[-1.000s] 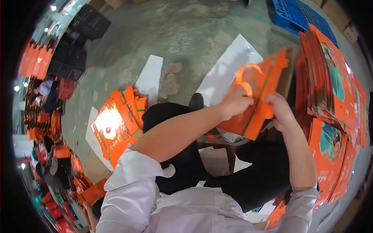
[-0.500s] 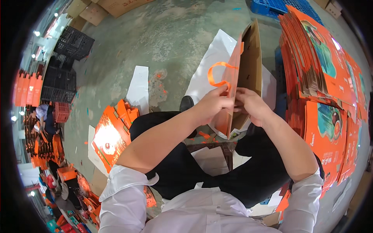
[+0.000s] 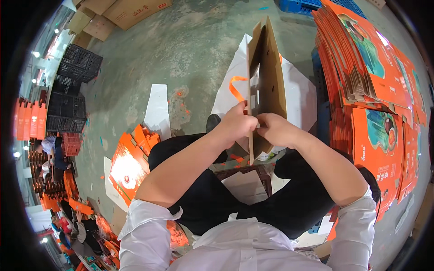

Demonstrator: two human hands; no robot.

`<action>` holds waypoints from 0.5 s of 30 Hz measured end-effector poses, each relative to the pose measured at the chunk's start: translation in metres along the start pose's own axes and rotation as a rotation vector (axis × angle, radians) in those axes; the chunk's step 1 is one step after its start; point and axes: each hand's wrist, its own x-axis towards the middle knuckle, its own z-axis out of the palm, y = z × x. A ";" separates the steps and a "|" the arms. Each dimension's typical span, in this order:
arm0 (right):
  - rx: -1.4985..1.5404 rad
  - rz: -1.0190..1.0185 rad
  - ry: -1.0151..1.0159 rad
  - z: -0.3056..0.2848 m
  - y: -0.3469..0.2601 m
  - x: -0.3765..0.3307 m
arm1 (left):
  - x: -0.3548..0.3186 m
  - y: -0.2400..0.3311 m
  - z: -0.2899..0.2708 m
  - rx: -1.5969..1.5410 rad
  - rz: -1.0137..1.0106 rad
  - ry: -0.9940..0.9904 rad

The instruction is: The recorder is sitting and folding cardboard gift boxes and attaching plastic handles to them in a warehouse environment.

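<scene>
Between my knees stands a flattened cardboard box (image 3: 270, 67) on edge, its brown inner faces spread into a narrow V. From the outer side of its left panel sticks an orange ribbon handle (image 3: 233, 88), bent in a loop. My left hand (image 3: 237, 124) is closed on that left panel beside the ribbon, fingertips reaching its inner side. My right hand (image 3: 276, 130) is between the panels, fingers pinched together against the left hand's fingertips. What the right fingers hold is hidden.
Tall stacks of flat orange printed boxes (image 3: 377, 86) stand close on the right. White sheets (image 3: 298, 90) lie under and behind the box. More orange boxes (image 3: 129, 165) lie by my left knee. Black crates (image 3: 68, 101), brown cartons (image 3: 135, 11) and people (image 3: 52, 149) are farther left.
The box has turned, so its inner brown faces show now in place of the orange outer face, and it has shifted slightly left. My right hand has moved left to meet the left fingertips.
</scene>
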 end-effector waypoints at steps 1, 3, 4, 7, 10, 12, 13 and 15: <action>0.002 0.002 0.000 0.001 0.002 -0.003 | -0.002 0.000 -0.004 -0.001 -0.004 -0.006; -0.099 0.054 0.003 0.002 0.003 -0.010 | -0.005 -0.005 -0.006 -0.042 0.010 -0.020; -0.098 0.059 0.003 0.007 0.006 -0.014 | -0.008 -0.007 -0.003 -0.078 0.018 -0.006; -0.339 0.037 0.062 0.018 0.008 -0.021 | -0.024 -0.009 0.013 -0.139 0.049 0.000; -0.463 -0.167 -0.383 0.021 0.004 -0.012 | -0.029 -0.014 0.023 -0.155 0.052 -0.036; -0.248 0.018 -0.375 0.008 -0.003 -0.009 | -0.031 -0.012 0.025 -0.164 0.035 -0.054; -0.038 0.188 -0.366 0.003 -0.014 -0.009 | -0.029 -0.014 0.024 -0.164 0.032 -0.054; -0.065 0.170 -0.317 0.004 -0.019 -0.010 | -0.022 -0.018 0.024 -0.200 0.046 -0.044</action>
